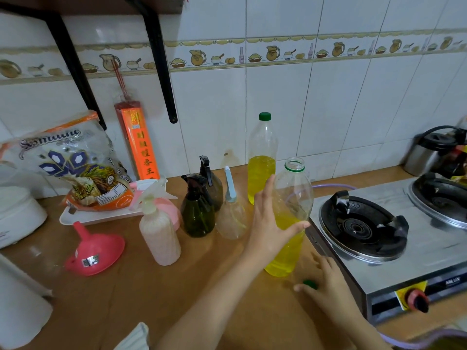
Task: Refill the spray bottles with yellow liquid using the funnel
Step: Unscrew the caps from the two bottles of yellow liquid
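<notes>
My left hand point(269, 223) grips an uncapped clear plastic bottle point(290, 238), about half full of yellow liquid, which stands on the wooden counter point(202, 286) beside the stove. Its green cap point(309, 282) lies on the counter between the thumb and fingers of my right hand point(331, 289), whose fingers are spread and blurred. A second bottle of yellow liquid point(261, 173), capped green, stands behind. Several spray bottles stand left of my hand: a clear one with a pale blue head point(231, 218), a dark green one point(197, 213), a dark brown one point(213, 183), a frosted whitish one point(159, 236). A pink funnel point(94, 251) lies mouth-down at the left.
A steel gas stove point(394, 248) fills the right, with a purple hose behind it. A bag of rice point(75, 170) sits on a white tray point(101, 217), with an orange incense packet point(140, 142) against the tiled wall. A white cooker point(17, 213) stands far left.
</notes>
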